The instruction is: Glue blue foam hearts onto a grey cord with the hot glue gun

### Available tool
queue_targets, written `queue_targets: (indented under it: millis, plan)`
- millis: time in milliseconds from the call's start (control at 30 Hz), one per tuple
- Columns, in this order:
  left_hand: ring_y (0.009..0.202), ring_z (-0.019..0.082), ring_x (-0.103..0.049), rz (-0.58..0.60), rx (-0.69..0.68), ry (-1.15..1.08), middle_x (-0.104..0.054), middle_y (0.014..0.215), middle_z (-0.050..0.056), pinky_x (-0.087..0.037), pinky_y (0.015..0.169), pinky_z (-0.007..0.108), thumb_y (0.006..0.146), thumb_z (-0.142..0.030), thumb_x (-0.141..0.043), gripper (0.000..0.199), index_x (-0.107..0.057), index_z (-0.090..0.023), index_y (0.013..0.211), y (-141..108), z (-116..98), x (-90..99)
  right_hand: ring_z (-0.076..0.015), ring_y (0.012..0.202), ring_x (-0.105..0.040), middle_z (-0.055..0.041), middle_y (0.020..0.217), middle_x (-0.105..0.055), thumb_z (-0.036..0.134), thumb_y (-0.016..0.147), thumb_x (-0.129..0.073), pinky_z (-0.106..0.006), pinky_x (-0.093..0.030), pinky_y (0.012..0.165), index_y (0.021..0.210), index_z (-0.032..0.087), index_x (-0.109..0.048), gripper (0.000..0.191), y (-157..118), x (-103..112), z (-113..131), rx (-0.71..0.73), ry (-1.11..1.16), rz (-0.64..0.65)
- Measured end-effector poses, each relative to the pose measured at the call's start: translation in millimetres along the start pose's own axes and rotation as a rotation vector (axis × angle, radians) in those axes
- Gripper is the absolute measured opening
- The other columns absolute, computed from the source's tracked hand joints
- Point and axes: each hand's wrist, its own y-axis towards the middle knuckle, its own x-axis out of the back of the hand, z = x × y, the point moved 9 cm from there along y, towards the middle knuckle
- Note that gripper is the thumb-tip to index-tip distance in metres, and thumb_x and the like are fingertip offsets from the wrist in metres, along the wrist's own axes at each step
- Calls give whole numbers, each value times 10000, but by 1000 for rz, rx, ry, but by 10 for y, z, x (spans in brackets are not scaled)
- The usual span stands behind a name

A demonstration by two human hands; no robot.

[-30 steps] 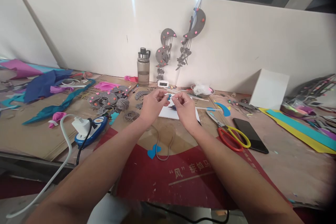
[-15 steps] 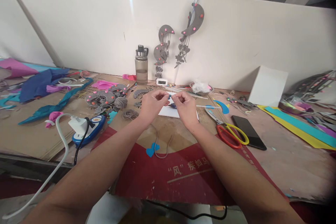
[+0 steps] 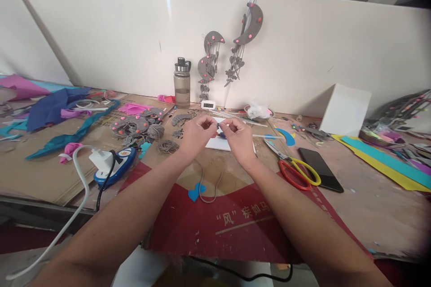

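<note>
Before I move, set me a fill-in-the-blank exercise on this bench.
The scissors have one yellow handle and one ____ handle.
The phone beside the scissors is coloured ____.
The left hand and right hand meet at a small blue piece above a ____ sheet.
The bottle stands to the ____ of the clock.

Red; black; white; left.
</note>
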Motion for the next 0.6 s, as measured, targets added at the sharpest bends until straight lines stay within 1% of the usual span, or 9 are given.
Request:
queue_targets:
  millis: [133, 200, 267, 333, 400, 467, 533, 600]
  plan:
    - [611, 141, -665, 11, 13, -16, -666, 618, 1, -528, 625, 239, 771, -268, -577, 119, -645, -174, 741, -11, -3, -9, -104, 538, -309, 64, 544, -370, 322, 783, -582, -260, -249, 529, 745, 191, -660, 158, 0, -28, -23, -78, 57, 26]
    - [610, 147, -670, 30, 29, -23, -677, 625, 9, -532, 622, 243, 778, -280, -584, 131, -657, -175, 748, -6, 16, -24, -99, 524, -299, 65, 542, -392, 318, 775, -573, -258, -241, 515, 730, 185, -642, 156, 2, -34, -48, -115, 83, 33]
    - [589, 154, -670, 79, 63, -30, -684, 623, 20, -532, 599, 250, 786, -303, -592, 156, -683, -177, 772, 9, 62, -63, -97, 524, -312, 61, 553, -428, 311, 767, -564, -255, -249, 512, 715, 183, -619, 149, 9, -23, -82, -136, 80, 31]
    - [560, 160, -664, 131, 101, -22, -685, 609, 29, -528, 572, 255, 787, -327, -609, 181, -711, -177, 794, 30, 116, -102, -101, 528, -334, 60, 553, -442, 307, 761, -557, -254, -267, 519, 704, 185, -607, 144, 22, 3, -128, -147, 49, 25]
    - [535, 160, -655, 152, 119, 6, -686, 605, 35, -519, 545, 256, 782, -333, -629, 190, -734, -180, 821, 56, 151, -111, -106, 535, -360, 57, 551, -455, 302, 758, -549, -254, -289, 532, 690, 188, -603, 143, 36, 28, -179, -154, 10, 23]
    - [541, 156, -652, 146, 99, 31, -700, 649, 39, -510, 521, 251, 767, -309, -649, 175, -747, -185, 845, 80, 146, -96, -111, 548, -388, 51, 565, -488, 295, 757, -542, -254, -307, 547, 683, 189, -604, 143, 46, 45, -209, -148, -23, 26]
    - [554, 149, -646, 151, 51, 56, -711, 704, 36, -499, 497, 243, 748, -262, -661, 150, -753, -196, 847, 87, 105, -97, -112, 555, -404, 43, 585, -521, 292, 761, -538, -253, -314, 554, 686, 188, -609, 147, 48, 41, -211, -131, -53, 40]
    - [550, 139, -631, 173, -3, 103, -708, 717, 27, -488, 488, 237, 743, -224, -654, 130, -757, -209, 821, 76, 54, -115, -113, 556, -412, 37, 605, -547, 297, 773, -536, -252, -314, 558, 710, 188, -626, 155, 39, 17, -189, -106, -90, 68]
